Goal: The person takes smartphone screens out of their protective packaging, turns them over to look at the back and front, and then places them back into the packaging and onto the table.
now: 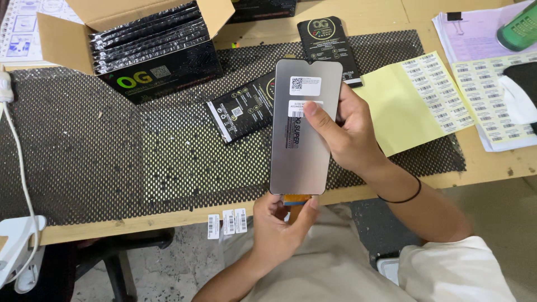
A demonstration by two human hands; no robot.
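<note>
While both hands clamped the grey display panel mid-frame, left hand pinching its orange flex, right hand thumb-pressing a label; flex risked tearing if tugged.

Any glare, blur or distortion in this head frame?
Head view: even, soft light; mild sheen on the grey panel, no blown-out glare; left hand and right hand sharp; table edges bow slightly from the wide lens.

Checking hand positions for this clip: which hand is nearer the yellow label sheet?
Right. The right hand grips the grey panel by its right edge, just left of the yellow label sheet. The left hand holds the panel's bottom end, off the table edge, farther from the sheet.
</note>
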